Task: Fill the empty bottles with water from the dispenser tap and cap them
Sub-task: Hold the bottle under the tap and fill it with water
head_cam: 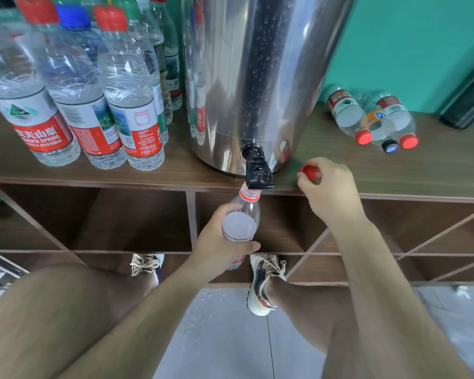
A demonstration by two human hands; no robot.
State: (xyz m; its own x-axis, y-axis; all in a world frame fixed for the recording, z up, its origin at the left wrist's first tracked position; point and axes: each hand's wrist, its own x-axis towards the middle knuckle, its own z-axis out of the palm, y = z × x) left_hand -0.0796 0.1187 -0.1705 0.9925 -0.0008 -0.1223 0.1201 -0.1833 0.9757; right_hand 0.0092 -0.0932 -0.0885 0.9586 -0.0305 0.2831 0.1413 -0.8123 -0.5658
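— What did the head camera show at the tap?

— The left hand [219, 243] gripped a clear plastic bottle [240, 224] round its lower body, with fingers and thumb wrapped fully round it. The bottle was held upright in front of the shelving, uncapped. Its red-ringed mouth sat right under the spout of the black plastic tap [257, 170] on the tall stainless-steel dispenser drum [257, 77].

— Was there water in it?

— The inside looked whitish and frothy about halfway up. Whether the tap was running, I could not tell.

— And the other hand?

— The right hand [330, 188] was at the front edge of the brown wooden shelf top [408, 173], just right of the tap. Its fingertips and thumb were curled round a red screw cap [310, 170], pinching it. Whether the cap touched the wood was not clear.

— What else stood there?

— Left of the drum was a crowd of upright capped water bottles [71, 91] with red, blue and green caps. Right of it, well apart from the hand, three capped bottles [375, 119] lay on their sides, touching one another, two red-capped and one dark-capped. Droplets speckled the drum's face and the grey tiled floor [208, 307] beside the person's pale laced sneakers [263, 285].
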